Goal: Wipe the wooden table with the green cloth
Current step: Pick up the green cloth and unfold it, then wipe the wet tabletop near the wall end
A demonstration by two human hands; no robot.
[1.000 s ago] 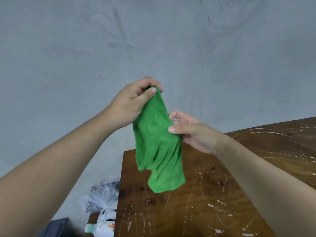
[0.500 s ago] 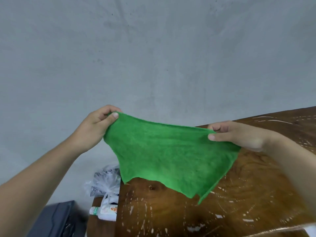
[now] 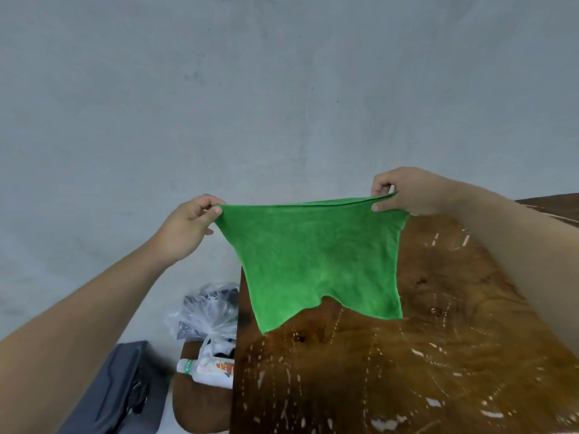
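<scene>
Plain grey wall (image 3: 219, 89) fills most of the view, kinda scuffed with faint dark marks, lit pretty evenly and flat. Down at the lower left there's a crinkly clear plastic bag (image 3: 206, 311) stuffed with dark stuff, a white bottle (image 3: 205, 369) lying on its side just below it, and a dark grey case (image 3: 122, 386) beside those, blurry at the edges.

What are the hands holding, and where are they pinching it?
Both hold the green cloth, spread out above the wooden table. The left hand pinches its top left corner, the right hand its top right corner.
</scene>
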